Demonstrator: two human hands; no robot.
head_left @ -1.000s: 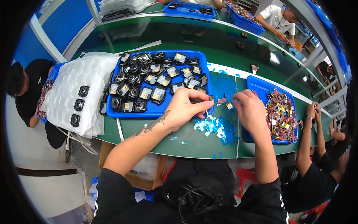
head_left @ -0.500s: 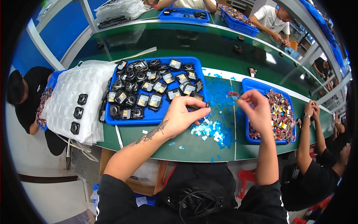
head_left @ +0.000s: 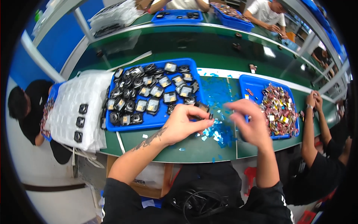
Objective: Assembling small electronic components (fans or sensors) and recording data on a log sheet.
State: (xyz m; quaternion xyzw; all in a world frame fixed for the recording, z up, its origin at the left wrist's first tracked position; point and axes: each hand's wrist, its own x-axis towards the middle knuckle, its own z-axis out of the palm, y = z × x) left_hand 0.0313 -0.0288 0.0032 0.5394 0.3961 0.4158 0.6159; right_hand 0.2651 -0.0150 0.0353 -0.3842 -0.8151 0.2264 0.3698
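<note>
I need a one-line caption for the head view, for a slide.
Left hand pinches a small black part above blue scraps on a green bench, right hand alongside, between two blue trays.

the right hand (head_left: 251,125) is smeared by motion, so its grip cannot be read. the small dark part (head_left: 203,109) in the left hand (head_left: 182,125) is half covered by fingers. the pieces in the right blue tray (head_left: 250,81) are too small to tell apart (a colourful heap). the far trays are cut off by the rim.
</note>
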